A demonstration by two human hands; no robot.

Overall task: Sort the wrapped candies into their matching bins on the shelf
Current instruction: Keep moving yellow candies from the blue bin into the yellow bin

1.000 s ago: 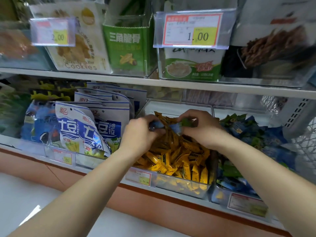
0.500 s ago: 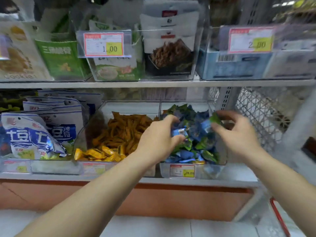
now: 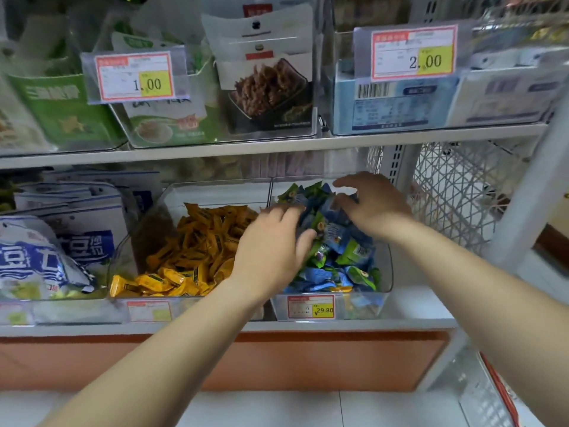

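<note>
On the lower shelf stand two clear bins side by side. The left bin [image 3: 215, 188] holds several yellow wrapped candies [image 3: 191, 245]. The right bin [image 3: 386, 272] holds a heap of blue and green wrapped candies [image 3: 341, 254]. Both of my hands are over the right bin. My left hand [image 3: 271, 245] lies with its fingers stretched onto the near left of the heap. My right hand [image 3: 372, 204] hovers over the back of the heap with its fingers spread and loosely bent. I see no candy gripped in either hand.
Blue and white snack bags [image 3: 49, 257] fill the bin to the left. The upper shelf board [image 3: 246, 147] with boxed snacks hangs close above the bins. A white wire mesh panel [image 3: 455, 192] and a shelf post [image 3: 529, 192] stand at the right. A 29.80 price tag [image 3: 311, 306] fronts the right bin.
Both hands carried blue and green candies from the yellow bin rightward to the blue and green bin. The pinch seen earlier has loosened and the fingers now lie spread over the heap.
</note>
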